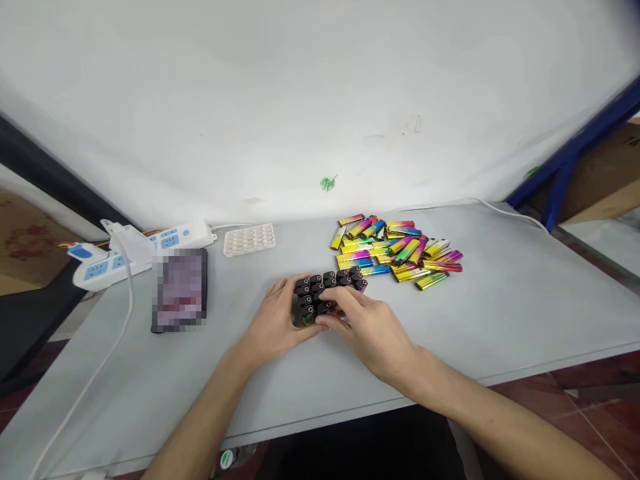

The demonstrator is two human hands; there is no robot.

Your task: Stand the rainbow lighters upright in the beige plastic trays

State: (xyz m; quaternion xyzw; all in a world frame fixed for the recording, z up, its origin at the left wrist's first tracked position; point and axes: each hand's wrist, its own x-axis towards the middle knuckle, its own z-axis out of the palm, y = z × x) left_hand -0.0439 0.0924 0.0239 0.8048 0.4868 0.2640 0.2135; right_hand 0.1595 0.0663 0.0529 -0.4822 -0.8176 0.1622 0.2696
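Several black-topped lighters [329,277] stand upright in close rows near the middle of the table. My left hand [277,317] is wrapped round the left side of the group, its thumb along the near edge. From the right, my right hand [373,327] reaches over the near rows, with its thumb and index finger closed on one black-topped lighter [325,307]. Whatever holds the rows together underneath is mostly hidden by my hands. A loose pile of shiny, rainbow-coloured lighters [405,250] lies behind and to the right.
A white tray with oval holes [249,240] lies at the back left. Left of it are a phone with a blurred screen [180,290] and a white power strip [170,239] with a cable running to the front. A white wall [320,100] rises behind the table [525,293].
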